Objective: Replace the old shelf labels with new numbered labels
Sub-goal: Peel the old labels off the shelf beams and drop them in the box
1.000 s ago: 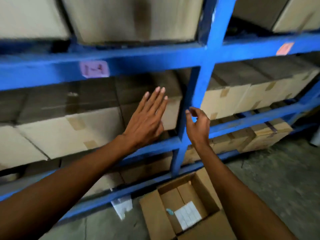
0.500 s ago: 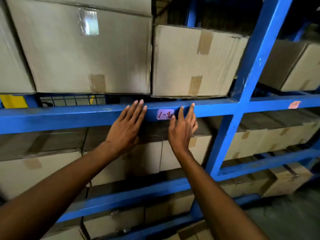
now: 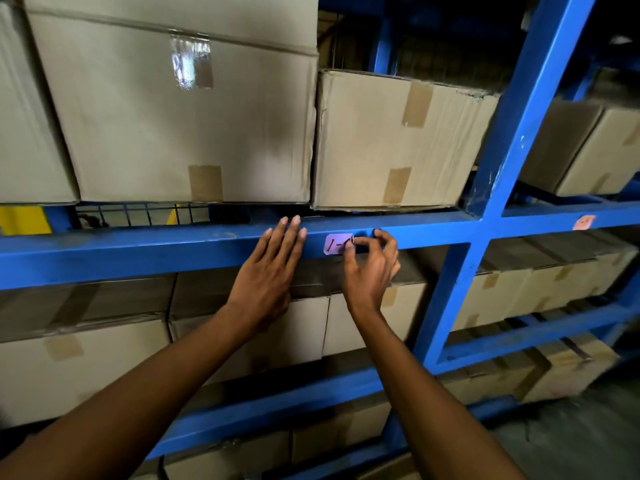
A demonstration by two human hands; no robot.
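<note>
A small pink label [image 3: 335, 243] with handwritten red marks is stuck on the front of the blue shelf beam [image 3: 173, 249]. My right hand [image 3: 372, 271] pinches the label's right edge between thumb and forefinger, hiding its right part. My left hand [image 3: 268, 275] lies flat with straight fingers against the beam, just left of the label. A second pink label [image 3: 584, 222] sits on the beam of the bay to the right.
Large taped cardboard boxes [image 3: 180, 112] fill the shelf above the beam and the shelves below. A blue upright post [image 3: 498, 174] stands right of my hands. Grey floor shows at the bottom right.
The view rose from the lower shelves to this beam. My left hand settled flat on the beam. My right hand went from open fingers beside the label to pinching its right edge.
</note>
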